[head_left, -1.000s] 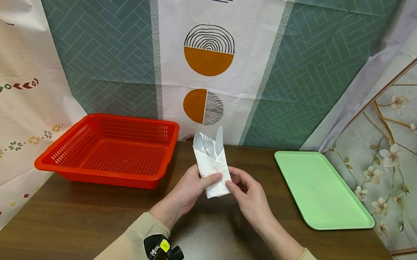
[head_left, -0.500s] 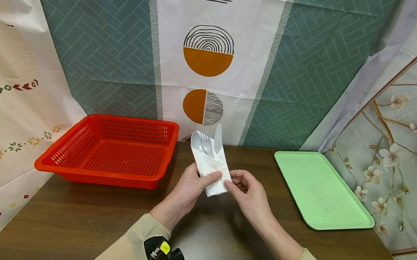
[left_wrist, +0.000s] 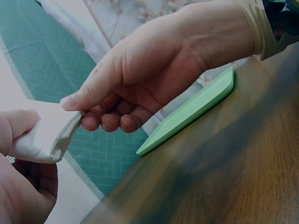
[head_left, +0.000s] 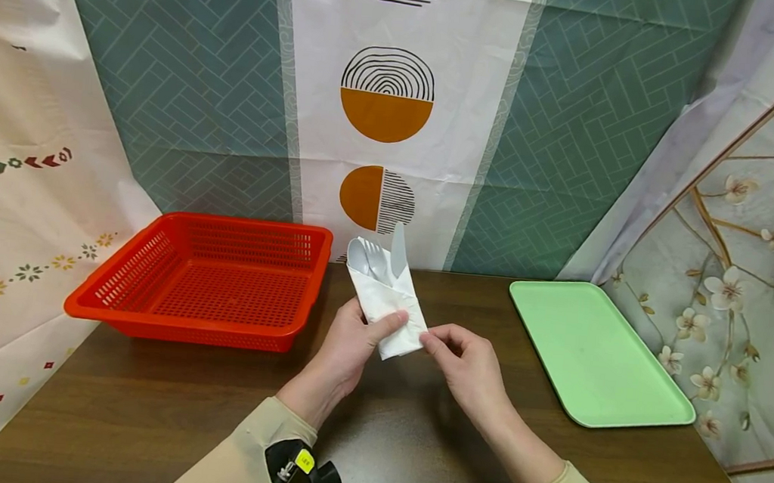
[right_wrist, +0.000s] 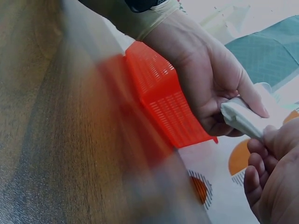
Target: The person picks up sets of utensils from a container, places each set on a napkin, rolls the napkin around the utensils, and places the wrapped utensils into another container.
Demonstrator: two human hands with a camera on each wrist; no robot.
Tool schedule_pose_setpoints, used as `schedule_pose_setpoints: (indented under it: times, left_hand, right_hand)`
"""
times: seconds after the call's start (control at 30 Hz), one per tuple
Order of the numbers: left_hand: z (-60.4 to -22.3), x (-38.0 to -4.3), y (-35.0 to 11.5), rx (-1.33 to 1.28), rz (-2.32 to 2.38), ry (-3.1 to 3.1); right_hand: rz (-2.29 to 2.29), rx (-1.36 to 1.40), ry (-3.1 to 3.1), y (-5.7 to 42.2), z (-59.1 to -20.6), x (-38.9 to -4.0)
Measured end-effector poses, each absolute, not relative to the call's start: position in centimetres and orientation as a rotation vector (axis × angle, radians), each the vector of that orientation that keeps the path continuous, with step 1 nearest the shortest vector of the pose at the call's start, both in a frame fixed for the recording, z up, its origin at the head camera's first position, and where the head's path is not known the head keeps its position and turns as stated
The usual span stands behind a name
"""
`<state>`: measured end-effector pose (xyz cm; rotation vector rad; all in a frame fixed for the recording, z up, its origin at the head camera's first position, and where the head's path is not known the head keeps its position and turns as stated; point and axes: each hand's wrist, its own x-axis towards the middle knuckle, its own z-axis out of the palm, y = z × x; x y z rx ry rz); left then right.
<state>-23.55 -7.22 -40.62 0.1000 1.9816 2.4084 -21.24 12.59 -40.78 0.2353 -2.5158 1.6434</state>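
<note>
A folded white napkin (head_left: 391, 308) is held above the table, wrapped as a pouch around a spoon (head_left: 358, 255), a fork (head_left: 375, 262) and a knife (head_left: 398, 251). Their upper ends stick out at the top; the handles are hidden inside. My left hand (head_left: 345, 344) grips the pouch from its left side, thumb across the front and fingers behind. At the lower right corner, my right hand (head_left: 469, 369) pinches the napkin's edge between thumb and index finger. In the left wrist view the napkin's folded bottom end (left_wrist: 58, 140) shows several layers.
A red perforated plastic basket (head_left: 291, 332) stands on the left of the brown wooden table (head_left: 141, 419). On the right lies a light green tray (head_left: 597, 349). Patterned cloths hang behind and at both sides.
The napkin pouch with the cutlery has shifted slightly left and up, tilting further left, along with my left hand. My right hand's grasp has slid to the pouch's lower right corner.
</note>
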Motion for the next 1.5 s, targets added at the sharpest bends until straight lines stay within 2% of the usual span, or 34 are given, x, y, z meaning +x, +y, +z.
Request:
schedule_pose_setpoints:
  times: [1.0, 1.5]
  left_hand:
    - [-37.4, -23.0, -10.6, 0.072, 2.224, 2.23]
    - [-34.7, -22.9, -14.2, 0.064, 2.046, 2.377]
  right_hand:
    - [1.693, 0.369, -2.495, 11.3, -40.1, -21.2]
    - [1.272, 0.57, -2.549, 9.8, -40.4, -22.0]
